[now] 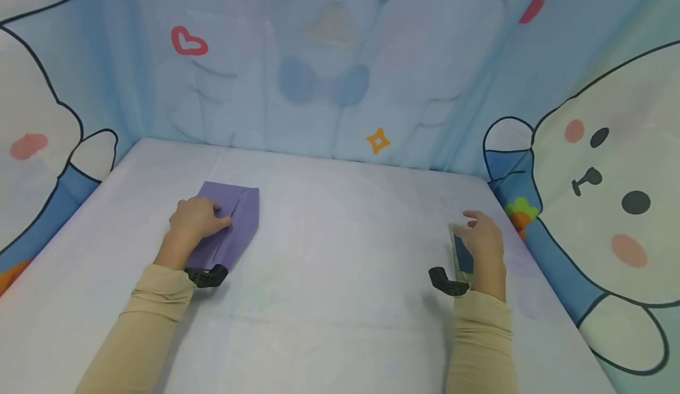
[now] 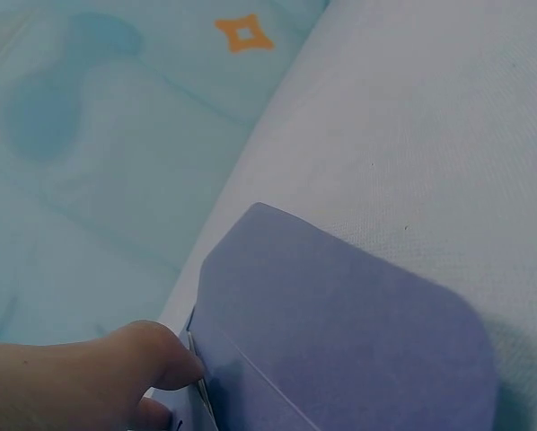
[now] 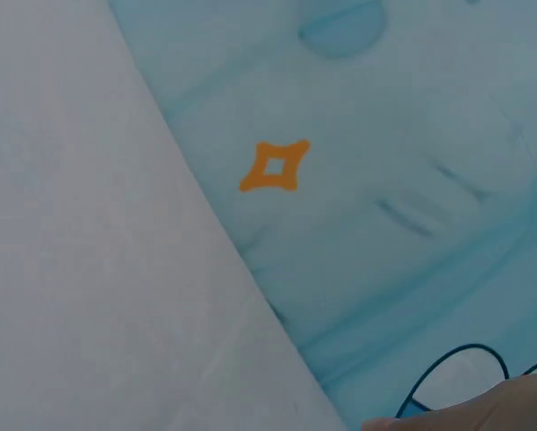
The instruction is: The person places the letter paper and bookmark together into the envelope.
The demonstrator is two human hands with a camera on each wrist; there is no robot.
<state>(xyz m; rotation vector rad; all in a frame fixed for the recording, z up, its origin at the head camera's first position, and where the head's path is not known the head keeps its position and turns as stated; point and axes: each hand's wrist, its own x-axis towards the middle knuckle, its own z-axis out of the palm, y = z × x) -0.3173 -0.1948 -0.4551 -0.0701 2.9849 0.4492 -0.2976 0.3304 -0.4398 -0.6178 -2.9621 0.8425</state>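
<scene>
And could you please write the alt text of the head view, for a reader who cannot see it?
A person's left grip touches a purple envelope on a white tabletop. The right grip is at a dark blue flat item with a pale edge. Behind hangs a light blue curtain with cartoon prints.

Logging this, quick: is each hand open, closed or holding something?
Left hand: on the purple envelope; grip cannot be told.
Right hand: over a flat dark item; grip cannot be told.
</scene>
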